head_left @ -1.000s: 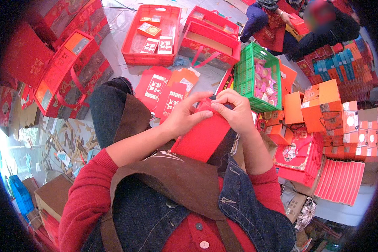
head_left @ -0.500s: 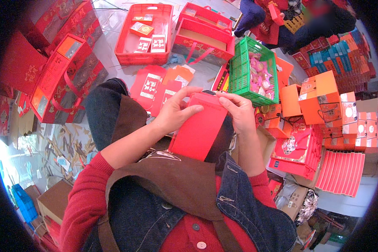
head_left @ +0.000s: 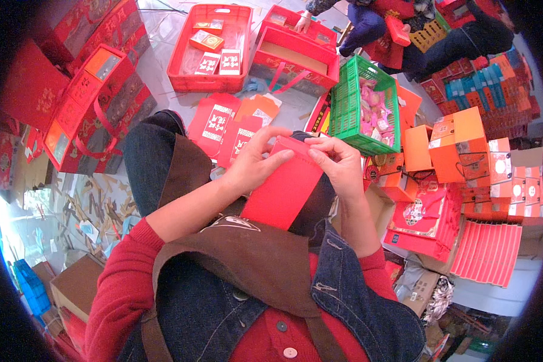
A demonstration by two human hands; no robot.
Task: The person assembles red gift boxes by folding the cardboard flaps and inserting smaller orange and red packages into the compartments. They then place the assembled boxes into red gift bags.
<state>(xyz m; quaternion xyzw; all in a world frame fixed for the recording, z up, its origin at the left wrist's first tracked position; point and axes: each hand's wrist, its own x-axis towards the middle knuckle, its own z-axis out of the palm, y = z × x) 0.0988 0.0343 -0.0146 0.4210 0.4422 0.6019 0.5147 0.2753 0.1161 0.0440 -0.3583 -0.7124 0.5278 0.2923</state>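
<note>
A long red paper envelope (head_left: pixel 282 191) slants across my lap, its plain side up and its top end between my hands. Near the top left corner, my left hand (head_left: pixel 254 164) grips it with the thumb laid on the face. My right hand (head_left: pixel 339 164) pinches at the top right corner, thumb and fingers together; what lies between those fingertips is too small to make out. Beyond my left hand, several red and orange envelopes (head_left: pixel 213 125) with white printed patches lie on the floor.
Ahead stand a red crate (head_left: pixel 178 84) with small boxes, an open red gift box (head_left: pixel 295 77) and a green crate (head_left: pixel 339 117) of pink packets. Orange boxes (head_left: pixel 470 136) are stacked at right, red gift bags (head_left: pixel 93 130) at left. A co-worker's hand (head_left: pixel 303 23) reaches into a box.
My right fingers have curled and shifted slightly along the envelope's top edge, while my left hand keeps its grip. A co-worker's hand has come in over the far red box.
</note>
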